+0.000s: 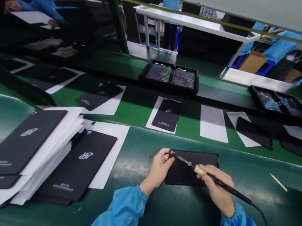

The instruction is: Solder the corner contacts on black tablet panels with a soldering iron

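A black phone back cover [188,168] lies flat on the green bench in front of me. My left hand [158,170] grips its left end, thumb on top near the camera hole. My right hand [217,188] is closed round a corded pen-like tool [214,178], held like a pencil. The tool's thin metal tip rests on the cover's upper left corner, close to my left thumb. Both sleeves are blue.
A stack of black covers [21,144] interleaved with white sheets sits at the left. Beyond the bench edge, a green conveyor [137,113] carries covers on white sheets and black trays [170,75]. A thin stick [278,181] lies at the right. Other people in blue work across the line.
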`<action>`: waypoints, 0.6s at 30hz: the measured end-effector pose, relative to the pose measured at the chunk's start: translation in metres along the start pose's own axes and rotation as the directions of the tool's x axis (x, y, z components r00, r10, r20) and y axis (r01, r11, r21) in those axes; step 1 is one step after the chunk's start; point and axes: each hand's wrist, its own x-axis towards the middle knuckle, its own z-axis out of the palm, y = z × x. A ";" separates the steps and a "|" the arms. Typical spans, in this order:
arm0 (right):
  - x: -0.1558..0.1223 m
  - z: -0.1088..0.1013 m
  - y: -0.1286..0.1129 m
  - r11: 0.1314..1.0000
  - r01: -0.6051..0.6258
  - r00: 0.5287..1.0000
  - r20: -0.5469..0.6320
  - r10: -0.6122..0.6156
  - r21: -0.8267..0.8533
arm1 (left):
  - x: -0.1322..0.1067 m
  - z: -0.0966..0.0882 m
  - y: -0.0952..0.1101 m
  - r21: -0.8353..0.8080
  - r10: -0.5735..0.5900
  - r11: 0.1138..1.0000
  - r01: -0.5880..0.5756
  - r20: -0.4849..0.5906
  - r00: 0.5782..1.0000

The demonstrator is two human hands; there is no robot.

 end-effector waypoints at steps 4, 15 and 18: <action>0.009 0.005 -0.005 0.995 0.095 0.992 0.092 -0.092 -0.032 | 0.000 0.001 0.000 0.014 0.005 1.000 -0.005 -0.009 1.000; 0.013 0.008 -0.002 0.996 0.085 0.981 0.178 -0.080 -0.019 | 0.000 0.001 0.001 0.022 0.011 1.000 -0.010 -0.013 1.000; 0.015 0.008 -0.002 0.997 0.072 0.981 0.183 -0.070 -0.005 | 0.000 0.000 0.001 0.018 0.005 1.000 -0.005 -0.006 1.000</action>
